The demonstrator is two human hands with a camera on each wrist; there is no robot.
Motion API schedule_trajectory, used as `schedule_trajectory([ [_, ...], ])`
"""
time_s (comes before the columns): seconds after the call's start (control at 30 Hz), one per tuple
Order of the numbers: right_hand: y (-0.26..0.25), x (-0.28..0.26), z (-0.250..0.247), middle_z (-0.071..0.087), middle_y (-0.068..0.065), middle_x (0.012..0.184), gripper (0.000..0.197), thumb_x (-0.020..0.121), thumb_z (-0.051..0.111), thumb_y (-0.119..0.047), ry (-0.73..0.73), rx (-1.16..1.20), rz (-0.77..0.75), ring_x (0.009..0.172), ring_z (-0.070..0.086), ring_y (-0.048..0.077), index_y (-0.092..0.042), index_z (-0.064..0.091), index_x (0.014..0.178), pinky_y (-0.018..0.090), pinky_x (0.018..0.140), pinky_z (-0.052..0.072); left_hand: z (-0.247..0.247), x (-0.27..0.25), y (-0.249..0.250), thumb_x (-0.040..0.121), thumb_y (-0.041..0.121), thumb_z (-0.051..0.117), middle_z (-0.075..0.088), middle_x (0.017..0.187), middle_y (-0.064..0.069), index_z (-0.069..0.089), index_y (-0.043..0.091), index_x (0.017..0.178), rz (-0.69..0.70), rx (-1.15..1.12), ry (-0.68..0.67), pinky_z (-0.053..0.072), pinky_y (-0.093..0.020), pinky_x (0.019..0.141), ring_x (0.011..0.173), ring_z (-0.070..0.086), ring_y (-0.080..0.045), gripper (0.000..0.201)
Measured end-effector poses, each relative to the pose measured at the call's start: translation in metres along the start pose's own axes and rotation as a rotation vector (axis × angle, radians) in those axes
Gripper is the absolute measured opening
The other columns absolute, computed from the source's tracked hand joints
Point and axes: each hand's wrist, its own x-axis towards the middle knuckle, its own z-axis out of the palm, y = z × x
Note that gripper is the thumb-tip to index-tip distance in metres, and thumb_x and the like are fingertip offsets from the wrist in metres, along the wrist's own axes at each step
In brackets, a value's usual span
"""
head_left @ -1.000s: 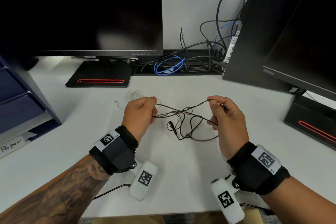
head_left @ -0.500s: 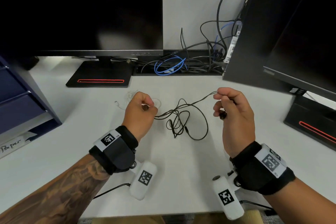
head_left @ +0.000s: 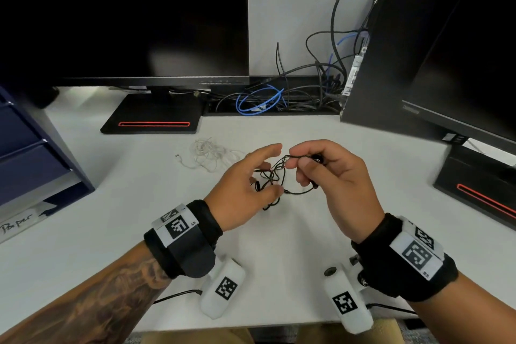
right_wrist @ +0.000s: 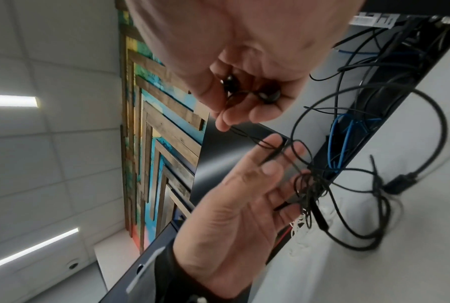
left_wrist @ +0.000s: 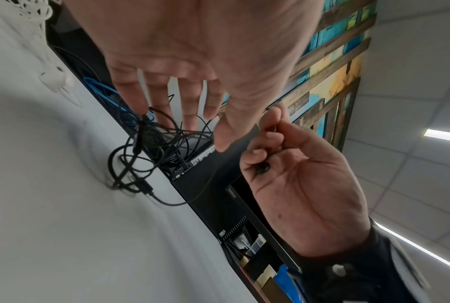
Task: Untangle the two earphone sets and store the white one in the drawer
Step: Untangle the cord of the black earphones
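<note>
The black earphones point(head_left: 272, 176) hang as a loose tangle between my hands, their lower loops on the white desk point(head_left: 279, 246). My right hand point(head_left: 296, 160) pinches the black cable between thumb and forefinger, with the black earbuds point(right_wrist: 244, 90) tucked in its curled fingers. My left hand point(head_left: 275, 169) is spread open, its straight fingers point(left_wrist: 140, 102) touching the hanging strands. The white earphones point(head_left: 212, 153) lie apart in a small heap on the desk, just beyond my left hand. The blue drawer unit point(head_left: 25, 153) stands at the far left, its drawers closed.
A monitor on a black stand point(head_left: 150, 117) stands behind the white earphones. A second monitor base point(head_left: 474, 187) sits at the right. A cable tray with black and blue leads point(head_left: 268, 103) runs along the desk's back edge.
My hands have come together over the middle of the desk. The left hand let go of its cable end and opened. The stretched black cable now bunches between the hands.
</note>
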Motion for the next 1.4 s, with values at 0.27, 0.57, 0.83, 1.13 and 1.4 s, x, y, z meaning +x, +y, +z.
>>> schedule_trajectory([
  [0.27, -0.002, 0.015, -0.017, 0.071, 0.001, 0.101, 0.027, 0.099, 0.05, 0.006, 0.229, -0.046, -0.059, 0.074, 0.06, 0.015, -0.012, 0.066, 0.113, 0.02, 0.064, 0.047, -0.003, 0.003, -0.004, 0.093, 0.007, 0.064, 0.075, 0.092, 0.011, 0.073, 0.028, 0.091, -0.041, -0.122, 0.056, 0.053, -0.023, 0.084, 0.09, 0.069, -0.015, 0.023],
  [0.57, 0.024, 0.016, -0.025, 0.07, -0.01, 0.116, 0.031, 0.097, 0.066, -0.029, 0.008, -0.334, 0.166, 0.113, 0.062, 0.004, -0.032, 0.062, 0.127, 0.036, 0.105, 0.044, -0.009, 0.0, 0.011, 0.096, 0.003, 0.058, 0.073, 0.079, -0.008, 0.06, 0.009, 0.116, -0.011, -0.41, -0.003, 0.051, -0.022, 0.078, 0.078, 0.067, -0.013, 0.02],
  [0.83, 0.005, 0.014, -0.02, 0.066, -0.019, 0.1, 0.01, 0.101, 0.058, -0.031, 0.103, -0.386, -0.056, 0.097, 0.062, 0.003, -0.024, 0.064, 0.102, 0.024, 0.086, 0.047, -0.007, 0.0, 0.019, 0.096, -0.01, 0.052, 0.067, 0.103, -0.026, 0.067, -0.001, 0.109, 0.05, -0.431, 0.057, 0.058, -0.028, 0.075, 0.094, 0.071, -0.015, 0.022],
  [1.13, 0.018, 0.004, -0.008, 0.068, -0.008, 0.093, 0.009, 0.09, 0.075, -0.028, -0.114, -0.488, 0.033, 0.085, 0.063, 0.013, -0.027, 0.07, 0.097, 0.022, 0.074, 0.045, 0.0, -0.004, 0.023, 0.095, -0.015, 0.042, 0.066, 0.13, 0.003, 0.06, 0.014, 0.133, 0.063, -0.344, 0.066, 0.055, -0.042, 0.095, 0.12, 0.062, -0.018, 0.051],
  [1.4, 0.024, 0.008, -0.004, 0.075, -0.002, 0.089, 0.005, 0.091, 0.074, -0.016, -0.052, -0.321, 0.086, 0.082, 0.067, 0.014, -0.018, 0.078, 0.093, 0.026, 0.079, 0.053, 0.001, 0.0, 0.01, 0.091, -0.006, 0.061, 0.074, 0.091, 0.012, 0.073, 0.015, 0.103, 0.054, -0.241, 0.196, 0.056, -0.025, 0.068, 0.069, 0.07, -0.015, 0.027],
])
